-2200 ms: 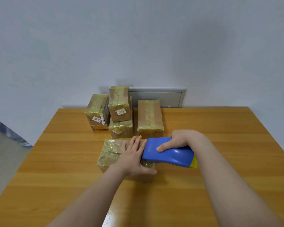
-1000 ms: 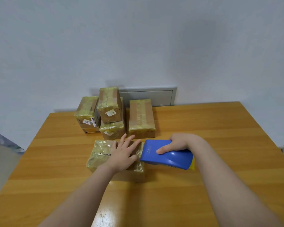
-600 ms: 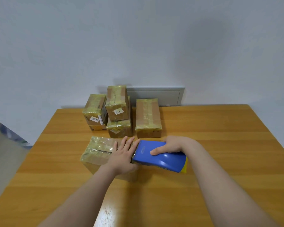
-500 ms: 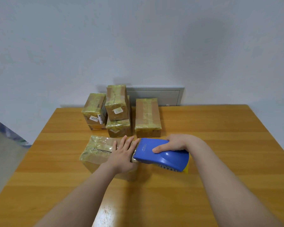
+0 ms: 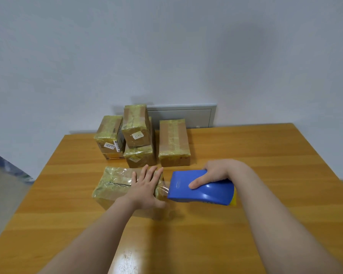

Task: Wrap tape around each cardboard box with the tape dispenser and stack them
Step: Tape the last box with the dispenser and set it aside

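A cardboard box [image 5: 115,183] wrapped in clear tape lies on the wooden table [image 5: 246,155]. My left hand [image 5: 146,187] presses flat on its right half, fingers straight. My right hand [image 5: 216,174] grips a blue tape dispenser [image 5: 201,187] just right of the box. A short strip of clear tape [image 5: 163,188] runs from the box's right end to the dispenser's mouth. Behind stand several taped boxes: one at the left [image 5: 109,135], a stack of two in the middle [image 5: 136,125], one at the right [image 5: 173,141].
A grey wall panel [image 5: 186,115] sits behind the boxes at the table's far edge. The table's left edge drops to the floor [image 5: 0,184]. Bare wood lies to the right and in front of my arms.
The dispenser has pulled away to the right of the box, drawing out a short strip of tape. My left hand stays pressed on the box.
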